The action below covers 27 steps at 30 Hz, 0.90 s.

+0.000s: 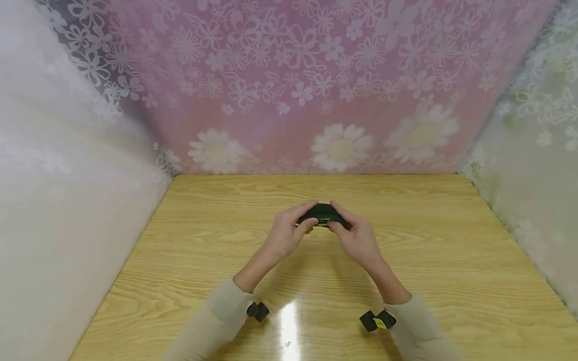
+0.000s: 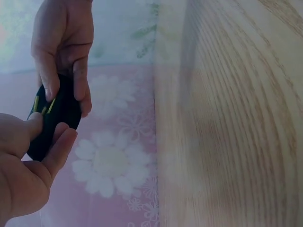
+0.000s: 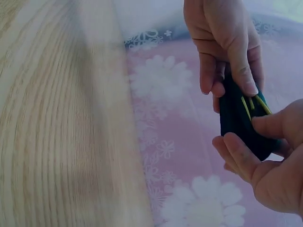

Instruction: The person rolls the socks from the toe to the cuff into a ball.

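Both hands hold one dark green, rounded item with thin yellow strips along the side that faces me; what kind of thing it is cannot be told. My left hand grips its left end, thumb on the near side and fingers over the top and underneath. At the right end, my right hand pinches it in the same way. In the left wrist view the dark green item lies between the two thumbs, close to the yellow strips. The right wrist view shows its smooth dark side. Its underside is hidden.
A wood-grain table lies beneath the hands. Behind it hangs a pink flowered curtain, with pale sheets at left and right. A small black device sits at the left wrist, another black device at the right.
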Tool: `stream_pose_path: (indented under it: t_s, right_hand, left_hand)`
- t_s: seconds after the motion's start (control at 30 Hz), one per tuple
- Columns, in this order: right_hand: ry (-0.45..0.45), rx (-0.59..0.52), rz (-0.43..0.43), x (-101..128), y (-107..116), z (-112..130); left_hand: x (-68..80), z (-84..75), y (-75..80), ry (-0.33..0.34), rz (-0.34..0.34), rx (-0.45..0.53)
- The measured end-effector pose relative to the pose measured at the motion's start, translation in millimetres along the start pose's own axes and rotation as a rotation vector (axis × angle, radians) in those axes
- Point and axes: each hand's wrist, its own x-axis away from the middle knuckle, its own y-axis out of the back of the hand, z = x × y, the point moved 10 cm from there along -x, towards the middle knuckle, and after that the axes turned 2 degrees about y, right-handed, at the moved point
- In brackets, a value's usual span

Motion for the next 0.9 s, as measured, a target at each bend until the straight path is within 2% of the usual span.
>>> stream_pose_path:
  t_s: [0.03,0.1,0.27,0.33,0.43,0.53,0.67,0.73,0.8,0.9]
  right_hand:
    - [0.008,-0.008,-0.031,-0.3,1.6,-0.2]
    - [0.08,0.015,-0.096,-0.7,3.3,4.3]
    - [0.34,0.257,-0.235,3.3,-2.2,21.0]
    - [0.389,0.348,-0.248,3.9,-6.6,23.9]
    - [0.394,0.42,-0.196,2.6,-13.8,25.0]
    - [0.354,0.454,-0.087,1.9,-21.9,20.4]
    - [0.272,0.405,0.028,2.1,-27.5,10.1]
    - [0.205,0.315,0.052,1.5,-26.0,1.8]
    - [0.124,0.174,0.066,1.1,-23.8,-6.9]
    - [0.017,-0.038,0.055,2.1,-20.5,-19.5]
  left_hand:
    - [0.4,-2.0,-0.8,-0.018,0.006,-0.022]
    - [1.4,-3.2,-3.8,-0.03,0.022,-0.088]
    - [2.6,-4.4,-13.1,-0.001,0.055,-0.34]
    - [1.8,-6.0,-14.0,0.007,0.047,-0.407]
    - [1.8,-1.8,-13.1,0.044,0.033,-0.416]
    - [4.0,11.0,-12.7,0.104,0.042,-0.305]
    - [6.3,30.0,-13.9,0.174,0.095,-0.035]
    - [7.4,38.0,-15.4,0.215,0.144,0.111]
    - [8.9,44.3,-16.2,0.258,0.191,0.224]
    - [13.3,52.5,-17.4,0.329,0.248,0.357]
